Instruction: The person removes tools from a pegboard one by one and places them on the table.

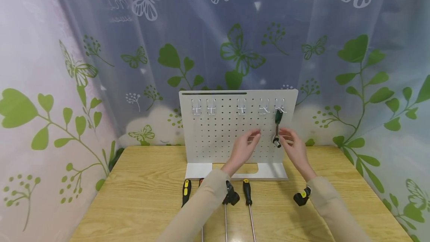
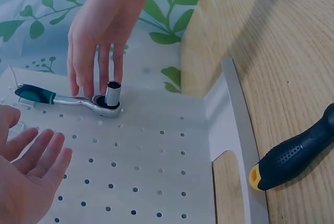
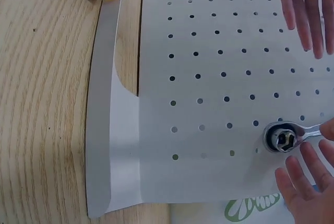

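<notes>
A ratchet wrench [image 1: 278, 118] with a green and black handle hangs head down from a hook at the right end of the white pegboard [image 1: 209, 145]. A silver socket [image 2: 113, 94] sticks out from its head. Just right of that head is my right hand [image 1: 295, 150], its fingers loosely extended and close beside the tool. Whether they touch it I cannot tell. My left hand [image 1: 244, 148] is held before the board, left of the wrench, fingers relaxed and nothing in them.
More clear hooks [image 1: 241, 107] line the board's upper part. On the wooden table [image 1: 144, 182] in front lie several screwdrivers, among them a black and yellow screwdriver [image 1: 247, 191] and another yellow-marked handle [image 1: 186, 191]. My left forearm covers some of them. A patterned curtain [image 1: 201, 29] hangs behind.
</notes>
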`<state>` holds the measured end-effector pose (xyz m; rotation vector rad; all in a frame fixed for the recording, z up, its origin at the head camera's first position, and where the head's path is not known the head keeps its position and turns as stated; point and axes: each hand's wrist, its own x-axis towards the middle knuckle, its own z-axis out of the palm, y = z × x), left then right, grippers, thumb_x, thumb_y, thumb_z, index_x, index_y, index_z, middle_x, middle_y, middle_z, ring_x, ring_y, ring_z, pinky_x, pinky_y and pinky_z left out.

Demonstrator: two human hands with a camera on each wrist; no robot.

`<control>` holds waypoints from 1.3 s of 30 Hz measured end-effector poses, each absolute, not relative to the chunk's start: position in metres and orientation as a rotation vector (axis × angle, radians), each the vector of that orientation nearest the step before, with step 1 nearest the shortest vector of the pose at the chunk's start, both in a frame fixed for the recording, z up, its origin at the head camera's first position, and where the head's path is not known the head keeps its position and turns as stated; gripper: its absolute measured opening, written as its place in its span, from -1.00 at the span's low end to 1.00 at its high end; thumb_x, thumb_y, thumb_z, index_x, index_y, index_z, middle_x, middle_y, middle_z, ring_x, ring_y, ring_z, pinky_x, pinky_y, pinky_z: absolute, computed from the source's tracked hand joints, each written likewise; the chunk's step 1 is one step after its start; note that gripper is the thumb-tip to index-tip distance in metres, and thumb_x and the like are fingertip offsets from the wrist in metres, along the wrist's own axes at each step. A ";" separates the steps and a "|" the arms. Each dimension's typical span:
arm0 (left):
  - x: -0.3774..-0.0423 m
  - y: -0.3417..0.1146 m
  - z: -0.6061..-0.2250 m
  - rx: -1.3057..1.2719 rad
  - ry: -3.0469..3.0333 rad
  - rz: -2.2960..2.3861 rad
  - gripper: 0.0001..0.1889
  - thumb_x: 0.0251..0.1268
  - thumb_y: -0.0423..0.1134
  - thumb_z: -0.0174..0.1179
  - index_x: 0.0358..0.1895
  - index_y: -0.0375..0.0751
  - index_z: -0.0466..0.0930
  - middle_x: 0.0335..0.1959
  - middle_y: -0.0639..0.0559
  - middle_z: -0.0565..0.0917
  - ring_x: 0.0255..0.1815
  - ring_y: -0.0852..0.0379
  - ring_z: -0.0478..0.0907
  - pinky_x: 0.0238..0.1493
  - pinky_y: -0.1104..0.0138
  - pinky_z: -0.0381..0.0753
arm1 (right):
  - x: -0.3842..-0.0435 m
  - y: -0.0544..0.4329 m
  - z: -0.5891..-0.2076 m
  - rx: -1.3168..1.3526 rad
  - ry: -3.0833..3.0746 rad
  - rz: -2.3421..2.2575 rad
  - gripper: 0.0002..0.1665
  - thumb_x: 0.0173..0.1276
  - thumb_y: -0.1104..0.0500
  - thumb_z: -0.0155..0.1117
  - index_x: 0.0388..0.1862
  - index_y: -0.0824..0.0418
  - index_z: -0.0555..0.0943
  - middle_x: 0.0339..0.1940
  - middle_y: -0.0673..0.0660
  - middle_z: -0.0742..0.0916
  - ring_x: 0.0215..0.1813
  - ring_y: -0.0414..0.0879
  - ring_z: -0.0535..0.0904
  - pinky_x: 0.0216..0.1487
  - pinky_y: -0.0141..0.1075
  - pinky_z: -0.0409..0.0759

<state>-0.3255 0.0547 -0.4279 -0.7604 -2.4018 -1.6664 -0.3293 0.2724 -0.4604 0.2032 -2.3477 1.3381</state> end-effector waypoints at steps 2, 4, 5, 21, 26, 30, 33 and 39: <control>-0.328 0.056 -0.428 -0.752 -2.406 -1.670 -0.57 0.64 -0.10 -0.02 0.38 -0.24 0.46 0.29 -0.11 0.61 0.23 0.00 0.59 0.27 0.35 0.58 | -0.333 0.272 -0.462 0.202 -2.351 1.339 -0.54 0.59 0.20 0.11 0.37 0.36 0.43 0.23 0.39 0.62 0.20 0.27 0.57 0.22 0.16 0.56; -0.331 0.057 -0.427 -0.743 -2.415 -1.677 -0.56 0.63 -0.09 -0.01 0.38 -0.22 0.46 0.29 -0.09 0.61 0.24 0.02 0.59 0.27 0.36 0.57 | -0.337 0.271 -0.464 0.195 -2.355 1.349 -0.54 0.60 0.20 0.11 0.36 0.37 0.43 0.23 0.39 0.62 0.20 0.27 0.56 0.22 0.14 0.56; -0.332 0.058 -0.427 -0.744 -2.417 -1.679 -0.56 0.63 -0.09 -0.01 0.39 -0.22 0.46 0.29 -0.09 0.61 0.24 0.03 0.58 0.27 0.36 0.57 | -0.338 0.271 -0.465 0.191 -2.357 1.354 -0.55 0.60 0.19 0.10 0.36 0.37 0.43 0.24 0.40 0.61 0.21 0.28 0.56 0.23 0.15 0.56; -0.337 0.071 -0.423 -0.757 -2.420 -1.676 -0.59 0.64 -0.12 -0.02 0.36 -0.22 0.48 0.30 -0.09 0.61 0.26 0.00 0.58 0.25 0.34 0.60 | -0.343 0.277 -0.473 0.188 -2.399 1.430 -0.51 0.66 0.04 0.00 0.29 0.40 0.48 0.22 0.39 0.62 0.15 0.12 0.60 0.08 -0.42 0.62; -0.341 0.079 -0.426 -0.742 -2.403 -1.710 -0.60 0.64 -0.11 -0.02 0.35 -0.20 0.50 0.28 -0.08 0.62 0.24 0.02 0.59 0.22 0.35 0.61 | -0.341 0.280 -0.473 0.214 -2.344 1.587 -0.53 0.66 0.11 0.00 0.32 0.44 0.44 0.24 0.43 0.57 0.01 -0.30 0.56 -0.01 -0.65 0.53; -0.344 0.087 -0.424 -0.730 -2.373 -1.776 -0.60 0.65 -0.10 -0.02 0.34 -0.20 0.52 0.26 -0.08 0.63 0.24 0.02 0.60 0.23 0.33 0.61 | -0.337 0.282 -0.474 0.239 -2.305 1.684 -0.54 0.65 0.18 0.02 0.35 0.46 0.42 0.26 0.46 0.54 -0.02 -0.42 0.51 0.02 -0.65 0.54; -0.345 0.092 -0.420 -0.719 -2.370 -1.808 -0.60 0.65 -0.09 -0.04 0.35 -0.20 0.51 0.28 -0.07 0.63 0.25 0.02 0.60 0.24 0.31 0.61 | -0.334 0.282 -0.475 0.235 -2.291 1.733 -0.53 0.64 0.18 0.03 0.37 0.45 0.41 0.26 0.45 0.53 -0.01 -0.43 0.51 0.03 -0.65 0.54; -0.348 0.103 -0.413 -0.706 -2.393 -1.856 -0.56 0.67 -0.06 -0.08 0.42 -0.15 0.44 0.34 -0.05 0.57 0.27 0.02 0.58 0.25 0.28 0.61 | -0.325 0.282 -0.474 0.231 -2.283 1.759 -0.47 0.63 0.13 0.06 0.41 0.43 0.38 0.30 0.46 0.52 0.02 -0.48 0.50 0.07 -0.65 0.53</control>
